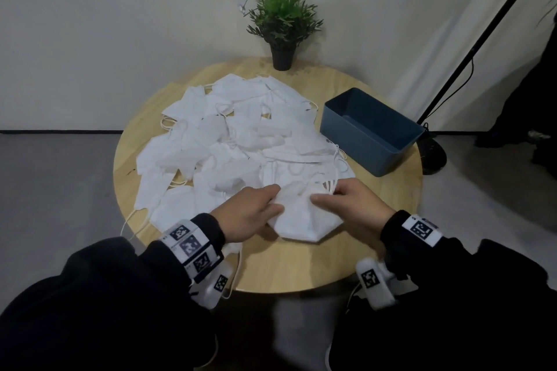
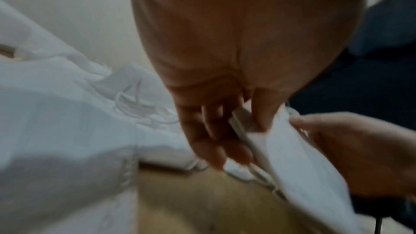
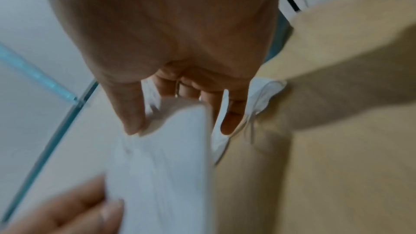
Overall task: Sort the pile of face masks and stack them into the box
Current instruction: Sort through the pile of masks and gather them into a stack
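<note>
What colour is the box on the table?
The box is dark blue-grey; it shows best in the head view.

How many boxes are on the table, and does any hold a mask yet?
1. The blue box stands on the round table, at its right edge beside the mask pile. The visible part of its inside shows no mask; the near wall hides some of its floor.

My head cam looks down over whole table (image 1: 376,238); wrist cams sit close behind fingers, both sharing held mask (image 2: 299,163)
</note>
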